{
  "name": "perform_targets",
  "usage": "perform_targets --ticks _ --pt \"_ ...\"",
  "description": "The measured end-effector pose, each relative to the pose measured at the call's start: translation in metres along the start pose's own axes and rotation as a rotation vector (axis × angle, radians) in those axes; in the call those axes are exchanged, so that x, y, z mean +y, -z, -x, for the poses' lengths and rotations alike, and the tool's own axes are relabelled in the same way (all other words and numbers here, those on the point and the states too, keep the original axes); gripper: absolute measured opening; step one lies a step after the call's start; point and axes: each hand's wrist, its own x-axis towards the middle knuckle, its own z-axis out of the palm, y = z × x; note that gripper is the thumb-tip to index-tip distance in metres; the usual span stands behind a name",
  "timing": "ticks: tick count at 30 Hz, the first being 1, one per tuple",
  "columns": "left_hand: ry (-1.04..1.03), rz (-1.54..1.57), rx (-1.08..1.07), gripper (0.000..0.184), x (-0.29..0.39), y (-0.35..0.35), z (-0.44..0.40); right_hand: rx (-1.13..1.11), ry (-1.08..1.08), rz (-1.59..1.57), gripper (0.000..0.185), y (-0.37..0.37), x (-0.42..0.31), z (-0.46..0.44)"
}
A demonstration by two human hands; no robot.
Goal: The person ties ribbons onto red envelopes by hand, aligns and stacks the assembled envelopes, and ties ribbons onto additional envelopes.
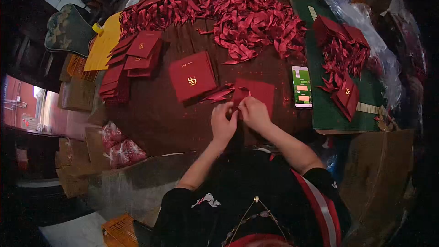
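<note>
A plain dark red square piece [261, 92], like a folder or flat pouch, lies in front of me on the brown table. At its left edge my right hand [254, 114] pinches a red ribbon [245, 91]. Close beside it, my left hand [222, 122] has its fingers curled together at the same ribbon; the fingertips are partly hidden. A few loose red ribbons [220, 94] lie just beyond my left hand. Left of them sits a small stack of dark red square pieces [194, 77] with a gold emblem on top.
A large heap of red ribbons [256, 23] covers the table's far side. Stacked red pieces [137, 55] stand at left. A lit phone [302, 87] lies at right, beside a green mat [322, 116] bearing ribboned red pieces [346, 96]. Clear bags [121, 148] sit lower left.
</note>
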Motion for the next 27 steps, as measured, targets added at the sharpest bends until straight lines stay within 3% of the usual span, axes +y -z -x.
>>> perform_targets --ticks 7,11,13,22,27 --pt "-0.062 -0.037 0.007 0.026 0.000 0.001 0.000 0.116 0.007 -0.013 0.008 -0.010 0.002 0.005" --pt "0.025 -0.053 -0.034 0.027 0.008 0.007 -0.001 0.103 -0.019 0.028 0.008 -0.011 0.001 0.007" --pt "0.024 -0.031 -0.021 0.027 0.007 0.007 -0.001 0.093 0.087 0.052 0.008 -0.012 0.004 0.006" --pt "-0.192 -0.205 0.016 0.026 0.010 -0.001 0.006 -0.019 0.123 0.107 0.011 -0.014 0.001 0.009" --pt "-0.175 -0.216 -0.100 0.022 0.015 0.012 -0.001 0.037 0.184 -0.038 0.011 -0.010 0.009 0.003"
